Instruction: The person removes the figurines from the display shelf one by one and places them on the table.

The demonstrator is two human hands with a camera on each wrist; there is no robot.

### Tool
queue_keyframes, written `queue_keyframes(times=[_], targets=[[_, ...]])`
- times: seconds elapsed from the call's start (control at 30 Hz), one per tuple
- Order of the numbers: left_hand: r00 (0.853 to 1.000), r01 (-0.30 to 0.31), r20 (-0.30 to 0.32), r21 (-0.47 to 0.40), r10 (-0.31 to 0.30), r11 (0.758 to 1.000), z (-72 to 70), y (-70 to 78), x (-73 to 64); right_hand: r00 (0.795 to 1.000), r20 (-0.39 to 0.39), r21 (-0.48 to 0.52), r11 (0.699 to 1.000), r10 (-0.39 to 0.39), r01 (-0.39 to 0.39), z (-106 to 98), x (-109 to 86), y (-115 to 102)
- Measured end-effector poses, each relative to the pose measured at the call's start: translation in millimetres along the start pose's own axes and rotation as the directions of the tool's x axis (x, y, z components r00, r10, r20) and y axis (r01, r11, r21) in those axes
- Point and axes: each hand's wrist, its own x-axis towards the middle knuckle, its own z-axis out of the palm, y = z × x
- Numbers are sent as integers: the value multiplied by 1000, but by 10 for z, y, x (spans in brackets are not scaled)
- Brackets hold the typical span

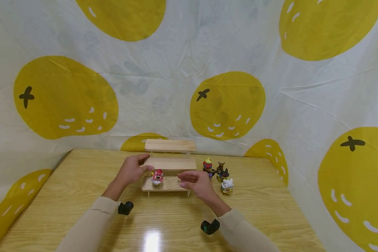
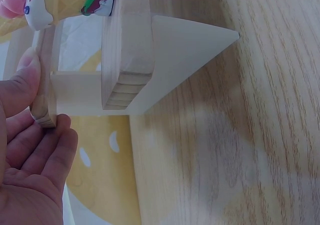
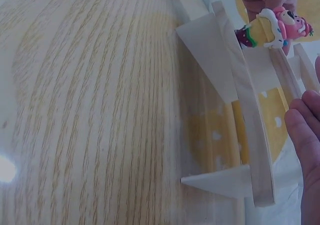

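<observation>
A three-tier wooden display stand (image 1: 170, 163) stands towards the back of the table. My left hand (image 1: 131, 171) grips the left end of its middle board. In the left wrist view the thumb (image 2: 31, 72) lies on top of that board and the fingers curl beneath. On the left half of the lowest board sits a pink bear figurine (image 1: 157, 177) on an ice-cream-cone-like base. My right hand (image 1: 199, 183) is held in front of the stand's right side, its fingers extended and holding nothing. Whether it touches the middle board (image 3: 287, 75) cannot be made out.
Right of the stand, several small figurines cluster on the table (image 1: 258, 203), among them a green-headed one (image 1: 207, 163), a black-eared one (image 1: 223, 174) and a white one (image 1: 227, 186). A cloth with yellow fruit shapes (image 1: 228, 105) hangs behind.
</observation>
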Motion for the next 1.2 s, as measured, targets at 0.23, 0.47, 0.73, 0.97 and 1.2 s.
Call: queue_keyframes(times=[0.23, 0.47, 0.73, 0.97, 1.2], targets=[[1000, 3, 1, 0, -3, 1000, -8, 7, -11, 999, 24, 24, 999, 22, -23, 126, 54, -32], [1000, 6, 2, -5, -6, 1000, -5, 15, -7, 999, 22, -1, 1000, 31, -31, 252, 119, -58], [1000, 2, -3, -3, -2, 1000, -12, 17, 5, 999, -15, -14, 999, 29, -29, 397, 200, -110], [1000, -8, -1, -1, 8, 1000, -18, 15, 3, 999, -8, -1, 999, 39, -39, 500, 270, -117], [1000, -12, -1, -6, 12, 1000, -11, 4, 10, 999, -34, -52, 998, 43, -45, 586, 348, -120]])
